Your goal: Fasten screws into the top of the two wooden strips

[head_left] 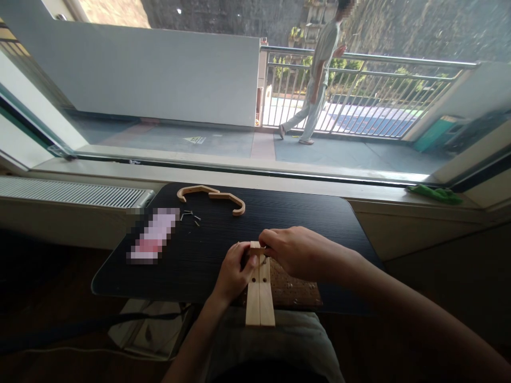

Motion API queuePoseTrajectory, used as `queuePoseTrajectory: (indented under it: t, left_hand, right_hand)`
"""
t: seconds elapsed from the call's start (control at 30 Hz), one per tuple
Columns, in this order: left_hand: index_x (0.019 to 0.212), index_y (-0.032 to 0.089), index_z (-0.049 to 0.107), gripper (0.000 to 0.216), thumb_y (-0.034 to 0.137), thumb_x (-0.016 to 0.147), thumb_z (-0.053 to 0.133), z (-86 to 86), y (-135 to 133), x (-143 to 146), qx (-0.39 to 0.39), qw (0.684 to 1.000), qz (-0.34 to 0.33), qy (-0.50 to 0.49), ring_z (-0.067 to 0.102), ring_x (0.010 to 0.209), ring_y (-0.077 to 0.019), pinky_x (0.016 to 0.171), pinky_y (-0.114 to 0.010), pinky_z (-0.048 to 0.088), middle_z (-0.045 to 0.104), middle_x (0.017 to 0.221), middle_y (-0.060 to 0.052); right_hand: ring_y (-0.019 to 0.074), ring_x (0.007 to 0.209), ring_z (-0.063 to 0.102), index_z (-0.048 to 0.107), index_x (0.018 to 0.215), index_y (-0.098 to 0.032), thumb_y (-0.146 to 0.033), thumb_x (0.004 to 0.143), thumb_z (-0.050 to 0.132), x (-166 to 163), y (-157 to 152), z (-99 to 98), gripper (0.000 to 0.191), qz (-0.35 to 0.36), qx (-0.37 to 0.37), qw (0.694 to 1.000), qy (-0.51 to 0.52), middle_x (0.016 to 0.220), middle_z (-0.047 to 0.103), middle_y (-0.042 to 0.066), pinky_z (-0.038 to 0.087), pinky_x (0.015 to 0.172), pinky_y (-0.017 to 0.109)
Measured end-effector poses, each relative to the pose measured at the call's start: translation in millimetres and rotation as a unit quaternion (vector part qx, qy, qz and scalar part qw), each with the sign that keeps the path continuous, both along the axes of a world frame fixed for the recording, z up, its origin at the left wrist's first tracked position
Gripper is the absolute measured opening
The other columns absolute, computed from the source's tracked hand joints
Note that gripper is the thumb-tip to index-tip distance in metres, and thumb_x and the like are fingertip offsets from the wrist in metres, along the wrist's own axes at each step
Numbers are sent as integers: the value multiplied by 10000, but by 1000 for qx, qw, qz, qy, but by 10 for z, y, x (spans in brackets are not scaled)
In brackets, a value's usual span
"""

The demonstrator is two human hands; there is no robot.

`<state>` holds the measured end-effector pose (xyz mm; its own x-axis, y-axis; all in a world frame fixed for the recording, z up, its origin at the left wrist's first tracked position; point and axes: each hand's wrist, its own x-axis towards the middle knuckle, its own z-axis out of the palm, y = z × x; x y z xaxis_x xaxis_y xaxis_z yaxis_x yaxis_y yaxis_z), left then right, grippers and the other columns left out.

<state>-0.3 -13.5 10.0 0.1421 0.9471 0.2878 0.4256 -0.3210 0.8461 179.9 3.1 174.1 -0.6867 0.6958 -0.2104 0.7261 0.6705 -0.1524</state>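
Two pale wooden strips lie side by side, their near ends past the table's front edge, with two dark holes showing partway along. My left hand is closed about their far part from the left, thumb on top. A short wooden crosspiece lies across them there. From the right, my right hand reaches over with fingers pinched at the crosspiece's right end; what sits between the fingertips is hidden. Under the strips is a brown, pitted board. Farther back lie two curved wooden hooks and several screws.
The black table stands against the window sill. A blurred-out pinkish item lies at its left. A radiator is on the left, a green cloth on the sill at right. Outside the glass a person walks past a railing.
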Motion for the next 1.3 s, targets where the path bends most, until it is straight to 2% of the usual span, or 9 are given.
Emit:
queuePoseTrajectory:
  t: [0.3,0.53,1.07,1.3]
  left_hand:
    - [1015,205,622,172,262,867,557,-10,1,5,0,1000,5,-8,644,960,-242,894,-407,516,691,998,-75]
    - [986,213,623,149,254,860,553,21,5,14,4,1000,4,-11,643,946,-240,896,-404,509,688,974,-67]
    - [1011,201,621,184,250,851,546,2,3,0,-11,1000,1,-6,647,978,-260,921,-436,506,694,1002,-86]
    - [1016,210,623,191,249,841,557,-6,4,0,-10,1000,3,-12,641,991,-257,920,-421,503,693,1018,-81]
  right_hand:
    - [186,657,676,564,973,-199,-395,1031,434,-17,43,-23,242,-11,31,999,-35,792,729,41,234,520,286]
    - [187,651,687,595,909,-179,-445,1013,486,-66,42,46,305,-20,43,997,-62,704,702,42,205,502,290]
    - [174,608,657,724,725,-174,-509,978,515,-92,84,18,469,-13,81,994,-67,638,709,68,177,504,281]
    - [207,656,686,756,740,-167,-535,986,474,-139,63,47,525,-30,75,993,-88,667,724,105,259,527,261]
